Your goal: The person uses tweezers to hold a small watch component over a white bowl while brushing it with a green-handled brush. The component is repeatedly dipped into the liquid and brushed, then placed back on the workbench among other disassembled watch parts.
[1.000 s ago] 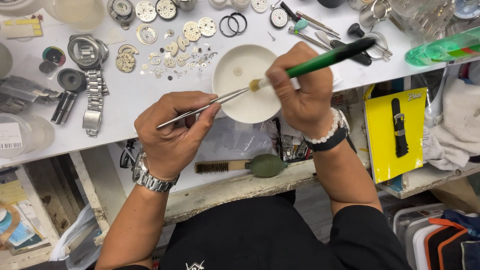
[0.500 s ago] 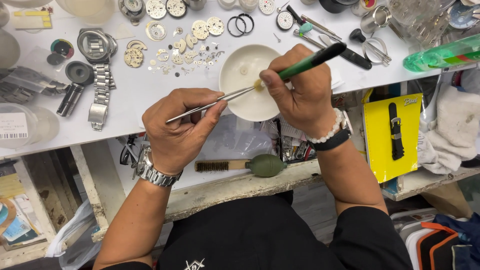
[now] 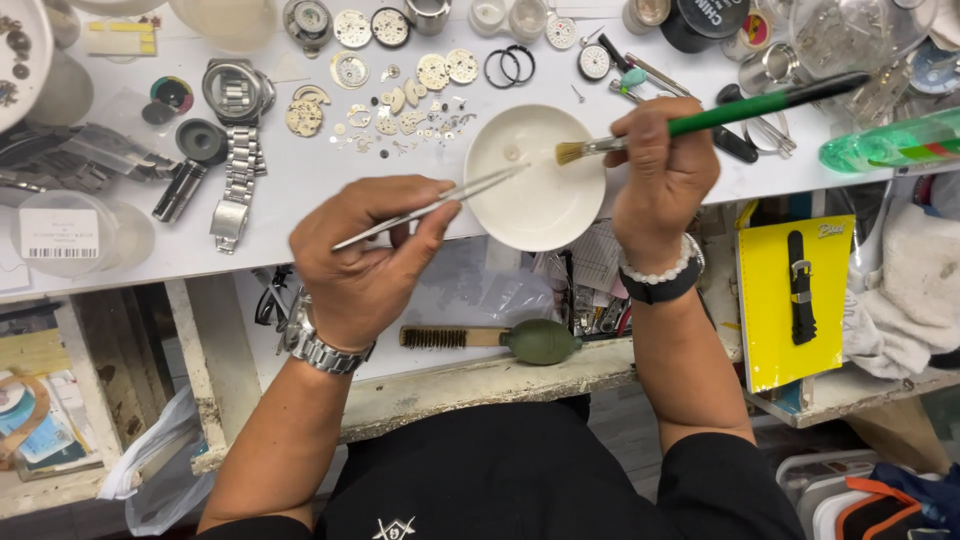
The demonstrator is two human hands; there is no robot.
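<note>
My left fingers pinch tweezers, right hand grips the brush; tips over the bowl's rim, perhaps touching.

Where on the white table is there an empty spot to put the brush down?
Bare tabletop lies between the steel watch bracelet and the white bowl, near the left hand. Above it, tiny watch parts crowd the table, and tools pile up beyond the right hand.

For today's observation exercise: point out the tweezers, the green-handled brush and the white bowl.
tweezers [image 3: 430,208], head view, on the middle of the metal arms, beside the left hand.
green-handled brush [image 3: 760,105], head view, on the green handle.
white bowl [image 3: 540,205], head view, on its bare inner floor.
</note>
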